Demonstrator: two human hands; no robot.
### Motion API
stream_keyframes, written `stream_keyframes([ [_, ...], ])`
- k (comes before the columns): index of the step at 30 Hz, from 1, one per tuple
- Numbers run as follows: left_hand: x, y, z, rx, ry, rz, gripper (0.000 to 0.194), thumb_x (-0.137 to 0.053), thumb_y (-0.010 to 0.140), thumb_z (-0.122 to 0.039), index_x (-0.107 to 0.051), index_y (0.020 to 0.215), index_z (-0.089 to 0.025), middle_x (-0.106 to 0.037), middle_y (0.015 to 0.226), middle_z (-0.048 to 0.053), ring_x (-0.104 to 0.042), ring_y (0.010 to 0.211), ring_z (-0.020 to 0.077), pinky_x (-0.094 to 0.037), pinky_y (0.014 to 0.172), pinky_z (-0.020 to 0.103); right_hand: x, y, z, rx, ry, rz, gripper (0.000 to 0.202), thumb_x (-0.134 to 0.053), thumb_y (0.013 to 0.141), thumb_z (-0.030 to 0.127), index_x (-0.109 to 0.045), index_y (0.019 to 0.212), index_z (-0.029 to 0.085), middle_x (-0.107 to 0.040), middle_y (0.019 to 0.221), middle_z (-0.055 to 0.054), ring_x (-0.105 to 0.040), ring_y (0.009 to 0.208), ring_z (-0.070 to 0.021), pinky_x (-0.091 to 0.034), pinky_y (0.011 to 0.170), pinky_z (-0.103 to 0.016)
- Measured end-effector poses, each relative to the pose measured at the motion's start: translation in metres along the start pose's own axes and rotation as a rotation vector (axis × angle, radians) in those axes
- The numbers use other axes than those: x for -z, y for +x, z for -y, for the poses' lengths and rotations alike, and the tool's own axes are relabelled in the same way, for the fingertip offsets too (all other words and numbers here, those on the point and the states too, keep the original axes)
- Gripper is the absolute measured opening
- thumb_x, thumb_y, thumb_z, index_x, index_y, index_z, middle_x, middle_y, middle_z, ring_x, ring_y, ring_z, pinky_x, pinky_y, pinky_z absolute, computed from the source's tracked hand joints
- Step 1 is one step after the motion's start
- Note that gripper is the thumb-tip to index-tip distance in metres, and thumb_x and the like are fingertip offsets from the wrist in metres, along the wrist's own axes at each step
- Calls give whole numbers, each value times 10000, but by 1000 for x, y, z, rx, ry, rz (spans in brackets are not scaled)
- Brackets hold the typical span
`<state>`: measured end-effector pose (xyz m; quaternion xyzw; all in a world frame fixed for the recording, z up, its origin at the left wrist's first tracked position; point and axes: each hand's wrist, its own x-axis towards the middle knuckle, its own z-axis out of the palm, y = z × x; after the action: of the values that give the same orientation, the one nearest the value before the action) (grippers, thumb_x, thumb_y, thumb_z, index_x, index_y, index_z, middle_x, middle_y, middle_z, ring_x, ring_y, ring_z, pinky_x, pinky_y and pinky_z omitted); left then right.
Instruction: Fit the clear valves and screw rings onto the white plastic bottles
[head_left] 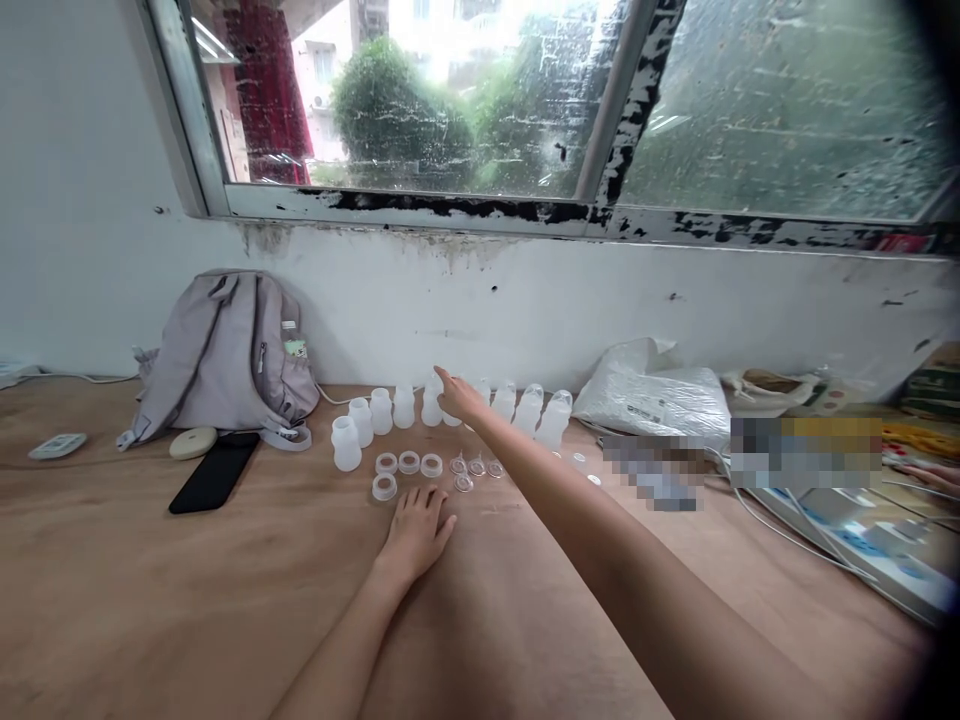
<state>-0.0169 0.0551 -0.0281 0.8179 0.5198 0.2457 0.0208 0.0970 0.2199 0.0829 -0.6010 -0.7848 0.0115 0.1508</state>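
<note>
My left hand [418,522] lies flat on the wooden table, palm down, fingers spread and holding nothing. My right hand [457,396] reaches across to the row of bottles, its index finger stretched at the top of a capped translucent baby bottle [432,406]. Its other fingers are mostly hidden, so I cannot tell whether it grips. Several open-necked bottles [346,445] stand at the row's left, while several capped bottles [555,420] stand at its right. Before them lie several clear collar rings [385,487] and several clear nipples [463,483]. White discs [594,480] lie beyond my right forearm.
A grey backpack [225,350] leans on the wall at left, near a black phone [215,474], a round beige object [193,443] and a white device [58,446]. To the right are a plastic bag [652,400], cables and a power strip [892,560]. A window [480,120] is above.
</note>
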Motion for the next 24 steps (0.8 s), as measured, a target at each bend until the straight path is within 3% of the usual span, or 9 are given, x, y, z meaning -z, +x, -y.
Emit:
stream_keyframes([
  [5,1,0,0,-6,0,-11,281,-417,809,-337,-498,1039,-197,-519,1078,75,-472,978,221,-378,849,385,-10,-1,5,-31,35,-100,414,-405,816,323,-301,1192,182,-447,1118,-140,-541,864,-228,-387,647,-309],
  [10,0,1,2,-34,-50,-59,259,-443,799,-307,-504,1026,-199,-529,1051,76,-482,981,218,-400,841,372,-15,-10,4,-8,125,-210,328,-436,814,271,-354,1115,168,-497,1005,-110,-544,780,-194,-383,628,-289],
  [14,1,5,2,-22,-76,-327,394,-433,810,-279,-376,1188,-180,-458,1171,118,-430,1091,229,-377,888,386,-6,-38,0,65,289,-403,347,-436,804,269,-397,1132,165,-476,1049,-115,-536,679,-148,-400,653,-288],
  [18,8,7,0,-17,-47,-597,583,-500,764,-425,-304,1242,-155,-383,1256,169,-360,1172,276,-332,925,441,-1,-106,-11,66,539,-508,292,-425,797,376,-481,989,163,-532,848,-54,-513,619,-133,-406,597,-254],
  [20,11,5,-4,-107,-49,-575,637,-527,722,-487,-333,1227,-152,-409,1243,166,-352,1179,289,-317,939,453,-6,-148,-19,16,596,-446,260,-394,806,394,-487,899,169,-506,648,4,-486,559,-131,-379,541,-233],
  [24,14,-4,-14,-366,-113,-229,479,-480,746,-493,-469,1115,-188,-571,1042,98,-518,991,230,-404,862,375,-27,-213,-39,-30,624,-343,229,-335,818,333,-468,705,185,-499,593,16,-472,541,-121,-334,514,-214],
])
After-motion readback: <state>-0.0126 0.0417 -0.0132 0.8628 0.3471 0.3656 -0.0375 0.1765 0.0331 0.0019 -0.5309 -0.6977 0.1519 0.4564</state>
